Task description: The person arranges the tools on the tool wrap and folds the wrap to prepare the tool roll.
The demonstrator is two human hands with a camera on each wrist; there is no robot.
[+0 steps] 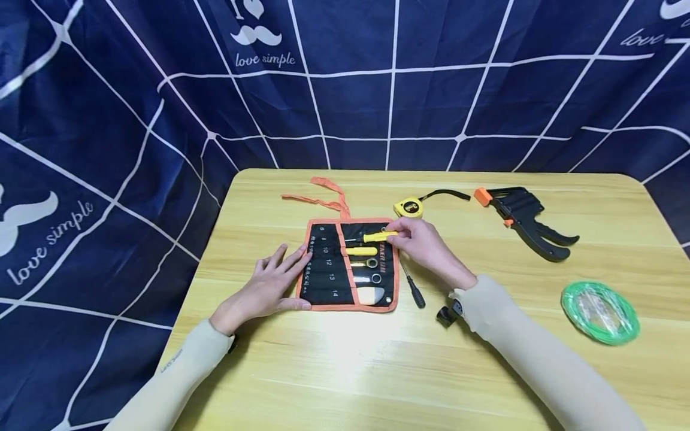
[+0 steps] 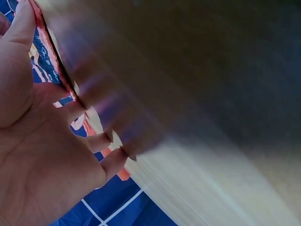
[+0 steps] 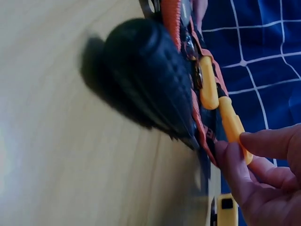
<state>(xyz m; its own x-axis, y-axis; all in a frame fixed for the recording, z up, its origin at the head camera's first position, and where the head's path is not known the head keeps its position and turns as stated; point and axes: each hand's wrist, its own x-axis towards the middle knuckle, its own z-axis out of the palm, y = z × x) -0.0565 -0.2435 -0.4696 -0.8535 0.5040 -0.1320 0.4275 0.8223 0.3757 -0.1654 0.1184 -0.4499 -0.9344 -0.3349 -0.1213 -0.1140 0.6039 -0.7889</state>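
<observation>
A black tool roll (image 1: 322, 281) with orange trim lies spread on the table. My left hand (image 1: 269, 282) rests on its left edge with the fingers spread; the left wrist view shows the palm side of this hand (image 2: 51, 150). My right hand (image 1: 426, 246) pinches the yellow handle of a screwdriver (image 1: 377, 237) between thumb and fingers, at the top of the roll. Its shaft points left toward the pocket edge. Below it, a second yellow handle (image 1: 361, 251), two ring-ended wrenches (image 1: 369, 279) and a pale round-ended tool (image 1: 371, 295) sit in the pockets.
A black-handled screwdriver (image 1: 415, 293) lies just right of the roll. Behind stands a yellow tape measure (image 1: 408, 208) with a black strap. Farther right are a black and orange clamp (image 1: 530, 221) and a green wire coil (image 1: 571, 311). Orange ties (image 1: 329, 202) extend behind the roll.
</observation>
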